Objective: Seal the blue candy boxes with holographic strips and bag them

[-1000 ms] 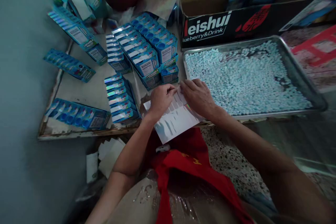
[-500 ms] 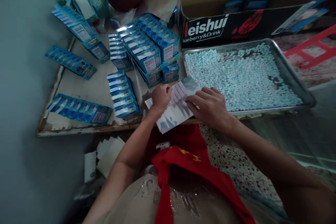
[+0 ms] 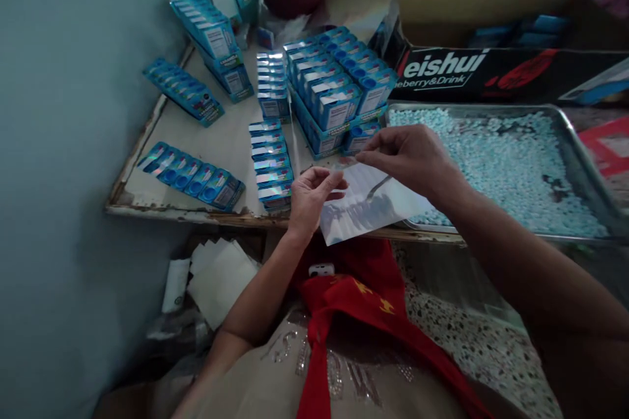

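Note:
A glossy white sheet (image 3: 366, 213) lies at the table's front edge, its right end over the tray's rim. Above its far edge my right hand (image 3: 410, 157) is closed in a pinch, with a thin, see-through strip (image 3: 348, 162) at the fingertips. The strip reaches toward my left hand (image 3: 312, 200), which is closed with curled fingers at the sheet's left side. Whether the left fingertips hold the strip's other end is too small to tell. Just left of that hand stands a row of small blue boxes (image 3: 272, 167).
Stacked blue boxes (image 3: 339, 88) stand behind my hands, with more rows at left. A metal tray (image 3: 607, 200) of pale blue pellets is at right, before a black carton (image 3: 442, 72). A bowl (image 3: 289, 0) of blue pieces sits at the back.
My right hand has lifted off the sheet toward the boxes. My left hand has let go of the sheet's upper left part. White strips seen on the sheet before no longer show. The view has shifted left.

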### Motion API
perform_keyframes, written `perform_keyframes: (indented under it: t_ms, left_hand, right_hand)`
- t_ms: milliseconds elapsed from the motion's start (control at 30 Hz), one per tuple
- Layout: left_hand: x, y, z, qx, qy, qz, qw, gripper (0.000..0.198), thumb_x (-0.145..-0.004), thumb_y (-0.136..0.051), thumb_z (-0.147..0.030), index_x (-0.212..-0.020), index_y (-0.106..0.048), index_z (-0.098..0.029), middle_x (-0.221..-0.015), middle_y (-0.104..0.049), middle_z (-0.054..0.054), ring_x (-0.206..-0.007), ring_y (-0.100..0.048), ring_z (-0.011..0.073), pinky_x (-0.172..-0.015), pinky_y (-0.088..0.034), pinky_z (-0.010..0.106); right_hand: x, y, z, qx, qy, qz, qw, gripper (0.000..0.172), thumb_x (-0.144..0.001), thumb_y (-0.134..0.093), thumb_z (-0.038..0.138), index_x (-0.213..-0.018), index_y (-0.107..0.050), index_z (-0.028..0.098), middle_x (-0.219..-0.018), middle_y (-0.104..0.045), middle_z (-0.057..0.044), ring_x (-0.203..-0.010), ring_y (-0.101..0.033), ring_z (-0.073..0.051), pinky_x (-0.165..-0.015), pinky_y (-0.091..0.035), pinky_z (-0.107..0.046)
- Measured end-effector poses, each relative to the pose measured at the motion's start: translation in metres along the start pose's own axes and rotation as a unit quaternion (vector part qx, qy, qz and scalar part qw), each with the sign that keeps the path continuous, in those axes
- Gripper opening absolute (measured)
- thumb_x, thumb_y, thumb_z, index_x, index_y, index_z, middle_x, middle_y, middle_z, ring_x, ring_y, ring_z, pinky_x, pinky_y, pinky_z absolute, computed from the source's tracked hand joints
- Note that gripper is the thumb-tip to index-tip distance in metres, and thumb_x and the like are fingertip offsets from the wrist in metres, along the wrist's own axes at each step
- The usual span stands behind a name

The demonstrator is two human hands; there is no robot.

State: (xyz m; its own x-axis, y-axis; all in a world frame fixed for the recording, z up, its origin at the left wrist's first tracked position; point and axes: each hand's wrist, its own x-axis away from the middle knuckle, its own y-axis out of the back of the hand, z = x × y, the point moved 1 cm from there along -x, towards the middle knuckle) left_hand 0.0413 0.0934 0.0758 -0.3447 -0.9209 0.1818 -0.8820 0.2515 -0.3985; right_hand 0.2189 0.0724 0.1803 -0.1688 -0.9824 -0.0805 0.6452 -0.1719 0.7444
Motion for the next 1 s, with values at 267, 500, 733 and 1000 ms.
perform_keyframes:
  t_ms: [267,500,733,1000]
  left_hand:
    - [0.048,0.061,-0.036,0.0,-0.061,-0.07,0.996,0.045,-0.078,-0.088,-0.058,-0.079,-0.065,-0.02,-0.07,-0.068,-0.001,-0.063,-0.065,0.0121,-0.059,-0.054,0.023]
    - [0.081,0.145,-0.079,-0.073,-0.143,-0.193,0.968,0.034,-0.086,-0.081,-0.048,-0.076,-0.064,-0.021,-0.063,-0.066,-0.001,-0.055,-0.054,0.0099,-0.055,-0.043,0.023]
    - [0.069,0.242,-0.096,-0.134,-0.149,-0.309,0.93,0.028,-0.082,-0.079,-0.043,-0.073,-0.063,-0.022,-0.056,-0.057,-0.003,-0.051,-0.052,0.0109,-0.052,-0.042,0.024]
    - [0.049,0.286,-0.091,-0.113,-0.105,-0.358,0.921,0.026,-0.081,-0.076,-0.038,-0.069,-0.059,-0.021,-0.053,-0.054,-0.004,-0.047,-0.048,0.0098,-0.049,-0.031,0.023]
  right_hand:
    - [-0.017,-0.056,0.044,-0.141,-0.029,0.113,0.983,0.04,-0.073,-0.082,0.066,-0.071,-0.081,0.026,-0.06,-0.066,-0.003,-0.049,-0.046,-0.015,-0.045,-0.032,-0.03]
    - [-0.043,-0.125,0.13,-0.134,0.085,0.192,0.968,0.046,-0.074,-0.082,0.067,-0.071,-0.079,0.021,-0.055,-0.054,0.0,-0.053,-0.043,-0.013,-0.051,-0.029,-0.03]
    - [-0.1,-0.234,0.184,-0.056,0.153,0.22,0.962,0.023,-0.076,-0.08,0.039,-0.07,-0.076,0.017,-0.053,-0.055,-0.001,-0.057,-0.051,-0.017,-0.055,-0.032,-0.032]
    - [-0.126,-0.289,0.201,-0.011,0.163,0.216,0.963,0.016,-0.072,-0.084,0.033,-0.069,-0.076,0.019,-0.058,-0.056,-0.003,-0.064,-0.051,-0.02,-0.061,-0.036,-0.035]
